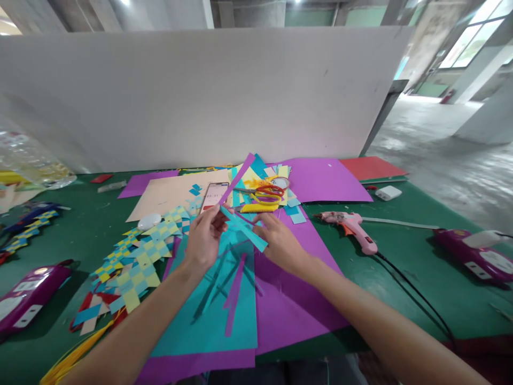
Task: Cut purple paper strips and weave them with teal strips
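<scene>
Between my hands, above the sheets, strips of paper cross each other. My left hand [206,235] pinches them where a purple paper strip [239,177] points up and away and a teal paper strip [246,231] runs toward the right. At that teal strip's right end is my right hand [278,240], its fingers bent and closed on the strip. Below lie a teal paper sheet [224,334] and a purple paper sheet [292,321]. Loose purple strips [236,299] and teal strips rest on the teal sheet.
Scissors [268,192], a yellow comb [258,208] and a phone [214,193] lie just beyond my hands. Woven paper pieces [140,267] spread on the left. At right are a pink glue gun [350,227] with a cord and a purple power strip [475,256]. A white panel [200,96] stands behind.
</scene>
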### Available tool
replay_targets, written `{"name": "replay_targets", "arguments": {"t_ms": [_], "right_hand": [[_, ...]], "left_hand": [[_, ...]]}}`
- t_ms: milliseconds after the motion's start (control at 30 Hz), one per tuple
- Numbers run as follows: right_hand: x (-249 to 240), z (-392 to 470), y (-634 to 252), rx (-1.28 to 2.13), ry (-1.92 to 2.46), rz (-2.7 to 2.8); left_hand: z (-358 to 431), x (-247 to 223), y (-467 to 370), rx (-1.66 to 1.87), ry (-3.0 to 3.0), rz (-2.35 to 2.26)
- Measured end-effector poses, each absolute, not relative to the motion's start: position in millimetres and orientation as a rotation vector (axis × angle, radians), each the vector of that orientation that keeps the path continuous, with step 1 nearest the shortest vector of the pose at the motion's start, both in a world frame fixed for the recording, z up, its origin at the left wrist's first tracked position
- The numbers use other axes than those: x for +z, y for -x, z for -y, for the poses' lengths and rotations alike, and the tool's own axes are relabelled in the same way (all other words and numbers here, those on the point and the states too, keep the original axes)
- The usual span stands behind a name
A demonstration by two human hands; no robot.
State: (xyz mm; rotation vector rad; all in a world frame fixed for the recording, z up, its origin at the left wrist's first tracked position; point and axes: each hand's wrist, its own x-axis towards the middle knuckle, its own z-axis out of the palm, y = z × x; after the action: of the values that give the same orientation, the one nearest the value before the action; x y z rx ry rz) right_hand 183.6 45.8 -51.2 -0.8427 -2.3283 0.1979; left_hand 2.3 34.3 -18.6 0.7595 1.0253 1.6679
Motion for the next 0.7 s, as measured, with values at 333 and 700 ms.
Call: {"name": "replay_targets", "arguments": {"t_ms": [333, 700], "right_hand": [[-23, -66, -216, 1.224, 1.087, 1.434], [-22, -40, -190, 1.873, 0.915, 1.301]], "left_hand": [[-28, -19, -7, 1.602, -1.022, -1.125], [-17, -24, -20, 1.332, -1.144, -1.121]]}}
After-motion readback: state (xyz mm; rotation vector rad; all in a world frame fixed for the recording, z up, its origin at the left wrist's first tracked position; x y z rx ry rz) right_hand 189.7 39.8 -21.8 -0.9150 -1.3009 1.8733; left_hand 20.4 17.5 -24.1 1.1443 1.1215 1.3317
